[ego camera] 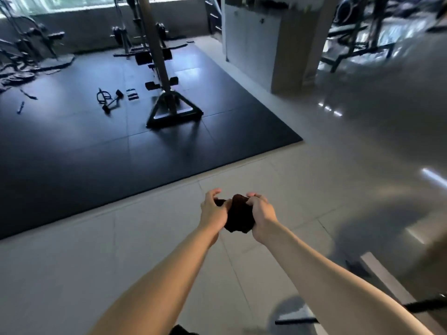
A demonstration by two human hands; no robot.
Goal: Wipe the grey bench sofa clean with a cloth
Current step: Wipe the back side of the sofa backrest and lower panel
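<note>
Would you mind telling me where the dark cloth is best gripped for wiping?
Probably its bunched upper part: the dark cloth is crumpled between the left hand and right hand, which close from either side; the lower end hangs free for wiping.

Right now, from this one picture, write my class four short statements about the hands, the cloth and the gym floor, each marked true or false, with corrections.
1. The left hand and the right hand both hold the dark crumpled cloth. True.
2. The cloth lies on the black rubber mat. False: it is held up over the light tiled floor.
3. The tall metal stand with a triangular base stands on the black mat. True.
4. The cloth is pressed against a grey bench sofa. False: it touches only the two hands.
</note>
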